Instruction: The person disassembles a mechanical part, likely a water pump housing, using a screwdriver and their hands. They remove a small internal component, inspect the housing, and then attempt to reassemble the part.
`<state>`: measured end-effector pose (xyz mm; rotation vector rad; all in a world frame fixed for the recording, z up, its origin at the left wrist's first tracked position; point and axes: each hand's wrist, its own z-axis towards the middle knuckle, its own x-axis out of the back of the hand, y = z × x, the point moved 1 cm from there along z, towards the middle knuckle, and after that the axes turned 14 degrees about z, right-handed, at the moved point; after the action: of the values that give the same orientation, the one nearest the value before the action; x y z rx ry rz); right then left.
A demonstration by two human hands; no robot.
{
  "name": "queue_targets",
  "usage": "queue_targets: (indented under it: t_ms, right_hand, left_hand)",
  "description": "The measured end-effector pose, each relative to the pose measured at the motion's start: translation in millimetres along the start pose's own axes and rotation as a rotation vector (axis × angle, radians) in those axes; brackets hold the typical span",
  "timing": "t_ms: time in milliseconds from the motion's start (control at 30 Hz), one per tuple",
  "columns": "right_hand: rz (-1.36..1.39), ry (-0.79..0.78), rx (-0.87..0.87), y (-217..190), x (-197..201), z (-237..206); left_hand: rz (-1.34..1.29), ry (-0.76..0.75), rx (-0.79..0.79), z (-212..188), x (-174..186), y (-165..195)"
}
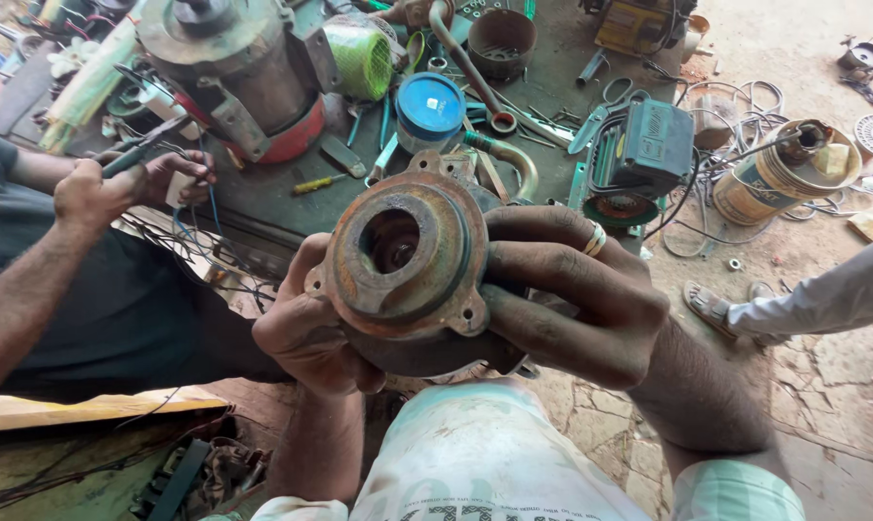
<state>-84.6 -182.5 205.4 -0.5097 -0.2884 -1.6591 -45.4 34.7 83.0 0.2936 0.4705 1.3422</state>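
Two hands of yours clamp one rusty, round cast-metal motor end cover (408, 262) just above your lap: your left hand (311, 333) cups its lower left rim and your right hand (576, 289), ringed, wraps its right side, so both grips are closed on it, its dark centre bore facing you. Little open room lies ahead, because the greasy tabletop (263, 188) beyond its edge is crowded with a blue lid (430, 106), a teal motor (649, 145) and loose tools. Well apart at right, an open tin can (789, 174) on the dirt floor holds scraps you cannot tell apart, and at left another person's hands (133, 183) work on wires.
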Motion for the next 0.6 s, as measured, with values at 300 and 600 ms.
queue_targets:
  t_ms: [300,600]
  right_hand:
    - [-0.035,0.016,-0.071,-5.6,-6.2,-7.6]
    - [-0.044,0.005,-0.084,-10.0,-6.9,-11.7]
  left_hand:
    - [0.023,-0.002,-0.030,3.9,8.9,2.7]
    - [-0.019,0.011,-0.035,1.7,12.2,3.9]
